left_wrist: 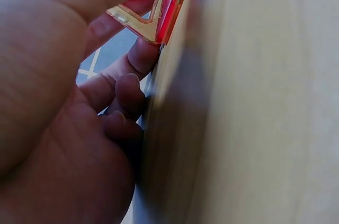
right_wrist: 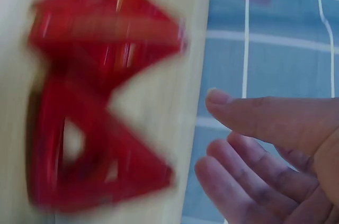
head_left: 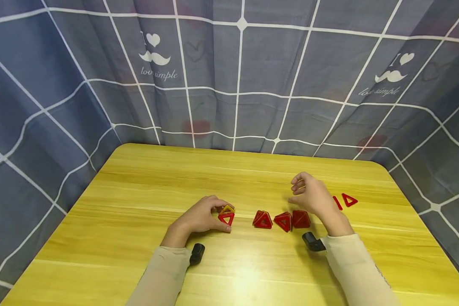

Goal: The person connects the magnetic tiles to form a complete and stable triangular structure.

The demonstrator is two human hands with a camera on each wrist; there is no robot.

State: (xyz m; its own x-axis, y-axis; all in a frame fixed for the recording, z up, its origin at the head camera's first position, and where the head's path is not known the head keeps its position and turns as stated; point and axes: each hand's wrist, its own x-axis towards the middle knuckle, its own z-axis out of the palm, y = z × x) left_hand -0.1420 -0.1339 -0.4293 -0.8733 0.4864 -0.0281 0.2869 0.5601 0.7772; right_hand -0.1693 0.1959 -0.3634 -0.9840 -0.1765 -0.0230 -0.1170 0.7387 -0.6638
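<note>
My left hand (head_left: 201, 215) holds a pair of joined triangular magnetic tiles, one a red tile (head_left: 226, 219) with an open middle, the other a yellow tile (head_left: 227, 209) behind it. In the left wrist view the yellow tile (left_wrist: 143, 15) leans against the red one (left_wrist: 172, 9) at an angle, close to the tabletop. My right hand (head_left: 311, 195) is raised over the table with loosely bent fingers and nothing in them. Below it stand red tile pyramids, one solid-faced (head_left: 301, 219) and one with an open-middled face (head_left: 283, 221), both blurred in the right wrist view.
Another red tile pyramid (head_left: 262, 219) stands between the hands. Right of my right hand lie a flat red triangle tile (head_left: 349, 200) and a partly hidden red piece (head_left: 337, 203). A grey gridded curtain (head_left: 214, 85) hangs behind the wooden table (head_left: 157, 170).
</note>
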